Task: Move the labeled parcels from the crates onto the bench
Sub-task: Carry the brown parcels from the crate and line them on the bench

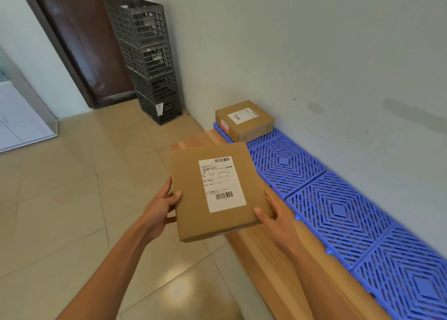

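While held above the near bench (266,259), flat labeled parcel (215,191) gripped by left hand (158,209) and right hand (278,217), second parcel (244,120) resting far on blue mats (338,206), stacked crates (150,58) far left.

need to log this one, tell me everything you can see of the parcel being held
The held parcel is a flat, rectangular brown cardboard box, closed, with a white shipping label bearing two barcodes on its top face. It is carried roughly level above the floor and the wooden bench edge. The left hand grips its left edge, the right hand its right edge, thumbs on top.
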Tool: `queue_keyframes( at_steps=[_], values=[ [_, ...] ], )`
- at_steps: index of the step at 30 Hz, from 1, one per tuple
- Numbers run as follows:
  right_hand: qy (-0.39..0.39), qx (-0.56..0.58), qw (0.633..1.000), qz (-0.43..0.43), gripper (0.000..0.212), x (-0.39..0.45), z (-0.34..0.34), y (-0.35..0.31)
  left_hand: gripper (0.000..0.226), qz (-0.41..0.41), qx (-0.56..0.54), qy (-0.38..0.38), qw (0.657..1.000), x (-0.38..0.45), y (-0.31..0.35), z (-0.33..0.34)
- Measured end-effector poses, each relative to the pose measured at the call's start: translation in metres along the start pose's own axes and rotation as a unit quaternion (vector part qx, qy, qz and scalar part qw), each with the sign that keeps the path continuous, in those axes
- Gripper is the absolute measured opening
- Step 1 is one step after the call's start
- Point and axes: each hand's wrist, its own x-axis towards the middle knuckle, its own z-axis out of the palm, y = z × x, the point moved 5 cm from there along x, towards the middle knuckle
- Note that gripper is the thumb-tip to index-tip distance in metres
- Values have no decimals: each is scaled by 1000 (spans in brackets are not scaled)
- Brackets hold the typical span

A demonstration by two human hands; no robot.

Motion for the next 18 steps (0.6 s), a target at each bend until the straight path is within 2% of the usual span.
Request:
queue_keyframes(
  at_steps=[4, 6, 9, 12, 15, 18],
  values=[
    [-47, -12, 999, 4, 89, 34, -6, -3, 60, -10, 4, -11, 1000, 40, 18, 10],
    [-45, -14, 999, 4, 83, 50, -8, -1, 59, -5, 10, -18, 1000, 61, 26, 17],
    [-4, 3, 1000, 11, 70, 73, -7, 8, 63, 25, 15, 9, 1000, 98, 35, 29],
    [48, 29, 997, 52, 70, 94, -2, 18, 51, 69, 48, 32, 996, 135, 42, 36],
    [97, 38, 992, 74, 72, 116, 6, 24, 44, 95, 118, -4, 988, 173, 49, 40],
    [154, 36, 983, 91, 67, 136, 16, 24, 53, 126, 213, -46, 968, 209, 62, 47]
  ],
)
